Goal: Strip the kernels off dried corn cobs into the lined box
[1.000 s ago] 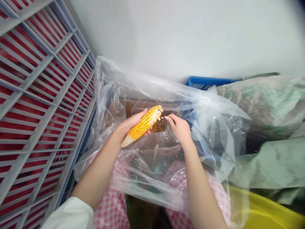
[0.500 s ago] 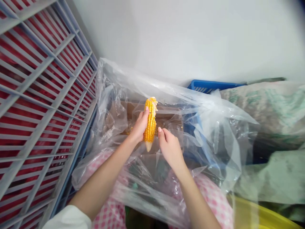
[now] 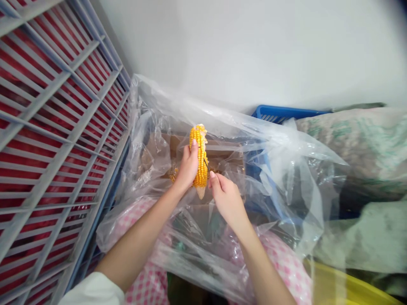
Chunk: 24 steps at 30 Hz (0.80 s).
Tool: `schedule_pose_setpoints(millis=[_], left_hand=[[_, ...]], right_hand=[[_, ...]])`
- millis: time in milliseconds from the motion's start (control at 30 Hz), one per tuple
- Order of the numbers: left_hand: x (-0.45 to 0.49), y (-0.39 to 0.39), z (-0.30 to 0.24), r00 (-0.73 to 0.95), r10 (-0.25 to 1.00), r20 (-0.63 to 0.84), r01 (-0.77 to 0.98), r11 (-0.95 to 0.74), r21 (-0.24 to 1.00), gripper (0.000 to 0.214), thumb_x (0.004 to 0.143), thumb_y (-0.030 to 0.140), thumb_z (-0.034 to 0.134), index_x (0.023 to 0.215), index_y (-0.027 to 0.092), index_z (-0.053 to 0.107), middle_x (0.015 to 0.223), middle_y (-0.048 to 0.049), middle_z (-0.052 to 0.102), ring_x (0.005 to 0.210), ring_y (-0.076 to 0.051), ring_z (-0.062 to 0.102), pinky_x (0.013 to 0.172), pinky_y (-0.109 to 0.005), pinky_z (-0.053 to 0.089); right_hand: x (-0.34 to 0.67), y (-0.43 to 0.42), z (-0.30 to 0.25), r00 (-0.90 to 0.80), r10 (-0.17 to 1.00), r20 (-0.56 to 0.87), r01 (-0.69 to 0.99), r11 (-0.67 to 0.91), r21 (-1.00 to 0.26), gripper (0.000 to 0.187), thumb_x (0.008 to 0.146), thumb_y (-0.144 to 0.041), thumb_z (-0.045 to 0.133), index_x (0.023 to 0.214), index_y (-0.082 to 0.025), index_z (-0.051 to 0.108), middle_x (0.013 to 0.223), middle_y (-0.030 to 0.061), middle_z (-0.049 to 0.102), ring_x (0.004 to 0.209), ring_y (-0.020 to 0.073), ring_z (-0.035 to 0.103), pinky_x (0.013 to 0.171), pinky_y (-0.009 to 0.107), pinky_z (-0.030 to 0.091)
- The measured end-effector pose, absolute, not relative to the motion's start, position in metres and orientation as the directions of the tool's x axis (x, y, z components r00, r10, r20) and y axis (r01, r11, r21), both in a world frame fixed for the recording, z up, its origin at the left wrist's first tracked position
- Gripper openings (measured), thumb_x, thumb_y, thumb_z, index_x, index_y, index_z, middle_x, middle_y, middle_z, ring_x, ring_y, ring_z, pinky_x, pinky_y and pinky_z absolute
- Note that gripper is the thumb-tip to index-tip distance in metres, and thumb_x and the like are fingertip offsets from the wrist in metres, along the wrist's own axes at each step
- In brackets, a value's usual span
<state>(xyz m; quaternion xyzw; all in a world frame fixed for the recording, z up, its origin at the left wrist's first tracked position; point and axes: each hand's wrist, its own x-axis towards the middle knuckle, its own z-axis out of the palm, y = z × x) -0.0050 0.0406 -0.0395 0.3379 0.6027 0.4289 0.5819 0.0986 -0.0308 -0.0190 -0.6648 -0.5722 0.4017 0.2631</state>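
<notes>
An ear of corn (image 3: 199,159) stands nearly upright in my left hand (image 3: 188,167), with the fingers wrapped round its left side and the thumb along its front. Yellow kernels cover most of it; a strip on its upper right side is stripped or ragged. My right hand (image 3: 226,197) is closed on a thin dark pick (image 3: 206,164), whose tip reaches the corn's right side; its handle is hidden in the fingers. Below both hands, loose kernels (image 3: 173,174) lie inside a clear plastic bag (image 3: 152,140) spread over a cardboard box (image 3: 174,146).
Grey slatted crates (image 3: 63,127) with red contents rise at the left. A blue basket (image 3: 286,113) stands against the white wall (image 3: 238,51). Full woven sacks (image 3: 359,144) and a yellow tub (image 3: 365,288) are at the right. My knees in pink checked cloth (image 3: 282,262) flank the bag.
The corn has tipped slightly left at its top and moved up a little with my left hand. My right hand has shifted slightly toward it, and the pick now shows against the kernels.
</notes>
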Motion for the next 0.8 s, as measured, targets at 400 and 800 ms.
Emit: schedule_pose_setpoints(millis=[400, 800], left_hand=[[0.007, 0.031, -0.046, -0.208, 0.96, -0.189, 0.294, 0.246, 0.924, 0.028, 0.087, 0.049, 0.032, 0.081, 0.021, 0.037, 0.077, -0.0035, 0.053, 0.073, -0.017, 0.053, 0.065, -0.026, 0.036], [0.008, 0.019, -0.047, -0.186, 0.951, -0.248, 0.326, 0.298, 0.897, 0.031, 0.087, 0.05, 0.029, 0.076, 0.021, 0.036, 0.07, -0.0015, 0.052, 0.064, -0.015, 0.051, 0.059, -0.026, 0.035]], right_hand=[[0.086, -0.03, -0.03, 0.046, 0.969, -0.244, 0.825, -0.175, -0.537, 0.037, 0.092, -0.031, 0.025, 0.07, -0.019, 0.052, 0.064, 0.0071, 0.06, 0.054, 0.0161, 0.051, 0.051, 0.026, 0.02], [0.097, -0.022, -0.027, -0.004, 0.964, -0.266, 0.818, -0.15, -0.555, 0.04, 0.093, -0.032, 0.023, 0.071, -0.019, 0.055, 0.067, 0.0047, 0.063, 0.057, 0.0142, 0.052, 0.052, 0.024, 0.022]])
